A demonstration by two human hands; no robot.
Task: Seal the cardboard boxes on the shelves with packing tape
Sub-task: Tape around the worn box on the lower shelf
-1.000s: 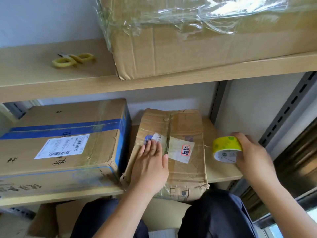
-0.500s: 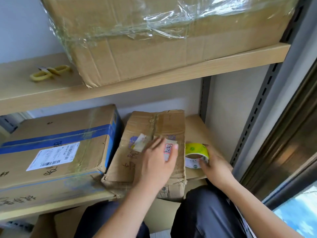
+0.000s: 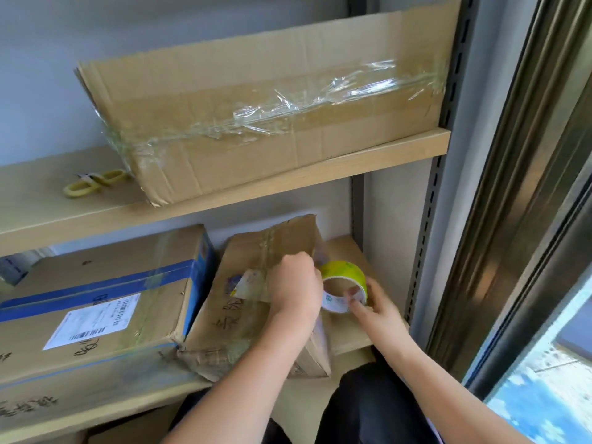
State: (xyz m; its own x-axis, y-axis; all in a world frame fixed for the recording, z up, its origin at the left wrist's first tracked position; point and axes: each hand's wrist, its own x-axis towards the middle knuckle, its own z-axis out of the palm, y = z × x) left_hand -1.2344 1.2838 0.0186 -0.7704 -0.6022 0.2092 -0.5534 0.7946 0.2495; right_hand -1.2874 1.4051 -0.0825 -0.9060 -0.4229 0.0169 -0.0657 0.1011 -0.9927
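Observation:
A small worn cardboard box (image 3: 224, 318) with handwriting and a torn label stands on the lower shelf (image 3: 347, 331). My left hand (image 3: 294, 290) lies over its top right part with curled fingers, the fingertips meeting the left rim of a yellow-green packing tape roll (image 3: 344, 272), where they seem to pinch the tape end. My right hand (image 3: 374, 302) grips the roll from the right, thumb on its white inner core, just beside the box.
A larger box with blue tape and a shipping label (image 3: 96, 299) sits left of the small one. On the upper shelf (image 3: 288, 184) lie a long box wrapped in clear tape (image 3: 256, 100) and yellow scissors (image 3: 93, 184). A metal upright (image 3: 423, 251) and a window frame bound the right.
My left hand went from lying flat on the small box to curling against the tape roll. My right hand brought the roll closer to the box. The view tilted up and right.

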